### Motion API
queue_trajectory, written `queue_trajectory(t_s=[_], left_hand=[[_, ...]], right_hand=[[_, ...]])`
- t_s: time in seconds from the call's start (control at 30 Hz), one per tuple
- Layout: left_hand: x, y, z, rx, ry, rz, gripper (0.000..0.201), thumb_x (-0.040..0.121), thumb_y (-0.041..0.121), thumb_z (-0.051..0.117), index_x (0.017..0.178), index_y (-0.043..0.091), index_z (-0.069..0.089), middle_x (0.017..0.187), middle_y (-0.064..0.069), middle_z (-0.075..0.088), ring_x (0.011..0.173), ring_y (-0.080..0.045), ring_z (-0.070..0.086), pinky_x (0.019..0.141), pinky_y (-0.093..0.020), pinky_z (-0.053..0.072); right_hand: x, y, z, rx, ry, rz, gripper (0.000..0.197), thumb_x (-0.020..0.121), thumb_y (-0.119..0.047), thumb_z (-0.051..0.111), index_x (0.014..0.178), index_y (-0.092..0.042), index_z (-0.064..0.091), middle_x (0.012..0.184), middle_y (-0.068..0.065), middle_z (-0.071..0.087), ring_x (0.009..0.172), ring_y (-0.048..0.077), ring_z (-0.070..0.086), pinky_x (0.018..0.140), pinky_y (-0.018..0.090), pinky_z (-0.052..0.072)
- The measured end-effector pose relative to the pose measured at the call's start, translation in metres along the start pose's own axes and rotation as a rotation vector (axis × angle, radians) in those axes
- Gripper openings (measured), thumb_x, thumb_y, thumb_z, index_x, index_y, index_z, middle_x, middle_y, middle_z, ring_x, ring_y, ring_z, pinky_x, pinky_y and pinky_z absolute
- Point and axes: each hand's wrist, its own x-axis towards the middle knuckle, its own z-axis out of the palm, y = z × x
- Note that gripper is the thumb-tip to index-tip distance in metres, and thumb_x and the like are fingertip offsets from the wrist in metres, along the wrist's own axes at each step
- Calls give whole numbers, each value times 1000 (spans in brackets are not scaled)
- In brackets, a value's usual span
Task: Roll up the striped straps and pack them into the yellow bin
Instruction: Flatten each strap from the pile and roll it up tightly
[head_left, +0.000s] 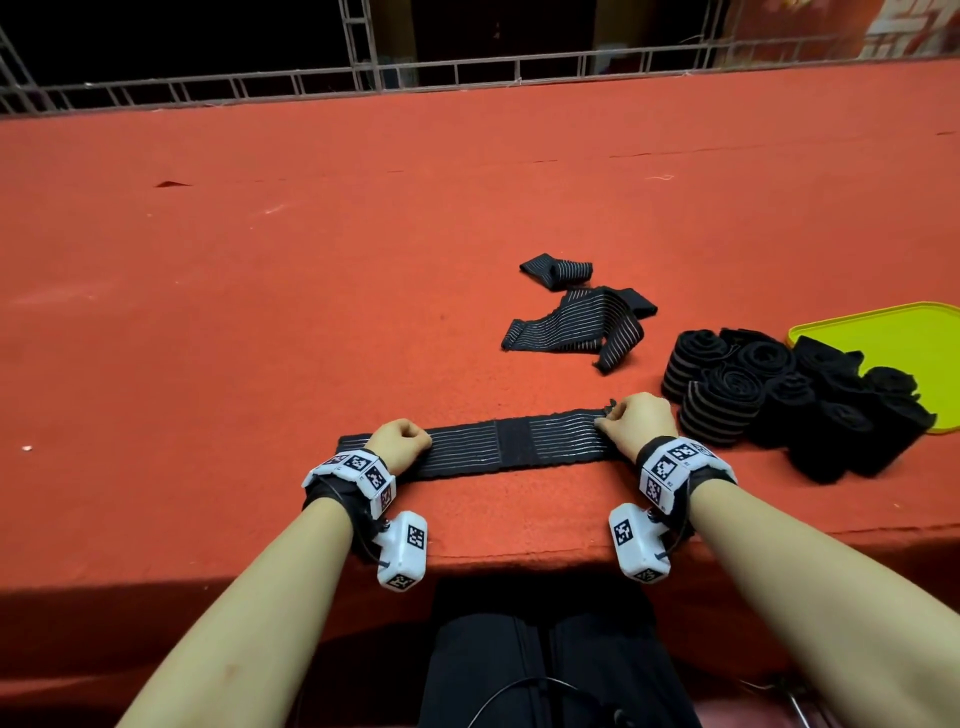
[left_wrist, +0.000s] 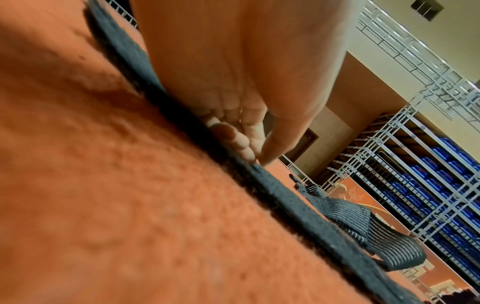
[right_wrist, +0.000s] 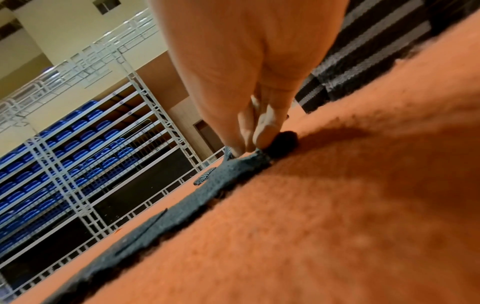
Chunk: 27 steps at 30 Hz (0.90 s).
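Note:
A black striped strap (head_left: 514, 441) lies flat along the red table's front edge. My left hand (head_left: 402, 439) rests as a fist on its left end; in the left wrist view the curled fingers (left_wrist: 233, 139) press on the strap (left_wrist: 272, 195) without wrapping it. My right hand (head_left: 618, 415) pinches the right end, where the right wrist view shows the fingertips (right_wrist: 262, 135) on a small folded start of the strap (right_wrist: 228, 172). Several rolled straps (head_left: 727, 395) are piled at the right, some on the table, some reaching into the shallow yellow bin (head_left: 893, 322).
Two loose unrolled straps lie behind, a larger one (head_left: 571, 327) and a small one (head_left: 556, 270). The table's front edge (head_left: 493, 561) runs just below my wrists. A metal railing (head_left: 467, 73) borders the far side. Bare red cloth (head_left: 234, 312) spreads left.

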Motion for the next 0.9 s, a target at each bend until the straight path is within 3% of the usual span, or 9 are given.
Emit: queue_trajectory(t_s=[0.07, 0.2, 0.33, 0.4, 0.57, 0.7, 0.77, 0.83, 0.9], left_hand=[[-2, -1, -1, 5, -1, 9, 17, 86, 16, 61, 71, 20, 55, 72, 4, 59, 79, -16, 55, 74, -23, 41], [-4, -2, -1, 9, -5, 22, 16, 87, 17, 60, 72, 22, 55, 77, 4, 60, 80, -15, 55, 73, -22, 39], [-3, -2, 0, -3, -6, 26, 14, 87, 17, 60, 74, 21, 55, 83, 0, 61, 82, -15, 55, 74, -22, 39], [-3, -3, 0, -7, -9, 25, 15, 87, 17, 60, 73, 21, 55, 84, 0, 61, 82, -15, 55, 75, -23, 39], [1, -3, -3, -8, -27, 6, 14, 86, 18, 62, 72, 21, 57, 85, -2, 63, 83, -16, 56, 76, -23, 41], [1, 1, -5, 58, -39, 6, 15, 86, 18, 61, 72, 21, 57, 88, -5, 65, 85, -20, 59, 81, -28, 45], [-3, 16, 0, 218, -67, 81, 5, 87, 17, 57, 84, 17, 60, 98, -9, 67, 94, -24, 61, 84, -29, 45], [-9, 40, 14, 334, -126, 230, 19, 88, 13, 54, 104, 14, 63, 110, -9, 66, 104, -26, 60, 87, -27, 43], [-17, 68, 37, 379, -242, 398, 30, 88, 10, 52, 116, 14, 62, 116, -11, 63, 109, -26, 58, 90, -26, 41]], right_hand=[[-1, -3, 2, 12, -8, 10, 18, 81, -10, 59, 92, -13, 73, 100, 11, 70, 98, 28, 63, 82, 29, 48], [0, -5, 0, 36, 36, 115, 24, 84, -6, 57, 107, -2, 60, 107, 18, 63, 102, 33, 59, 81, 33, 47], [4, -3, -7, 72, -24, 172, 8, 79, -11, 70, 86, -13, 67, 102, 9, 69, 100, 26, 62, 82, 28, 48], [7, -2, -9, 133, -69, 214, 18, 75, -9, 75, 71, -17, 60, 90, 4, 67, 95, 22, 62, 76, 25, 45], [8, -4, -18, 169, -195, 246, 29, 72, -9, 79, 64, -13, 51, 73, 3, 57, 78, 19, 56, 70, 27, 45], [8, 0, -20, 273, -223, 237, 29, 70, -2, 78, 67, -14, 51, 70, 2, 56, 65, 14, 52, 53, 22, 39], [6, 2, -18, 294, -191, 235, 29, 71, -3, 77, 70, -15, 51, 73, 2, 55, 66, 14, 52, 55, 23, 39], [6, 1, -12, 295, -152, 230, 29, 70, -4, 76, 72, -17, 50, 74, 1, 56, 73, 18, 54, 62, 26, 42], [4, -1, -8, 281, -117, 219, 30, 70, -5, 75, 71, -19, 48, 75, 0, 55, 76, 19, 54, 61, 26, 40]])
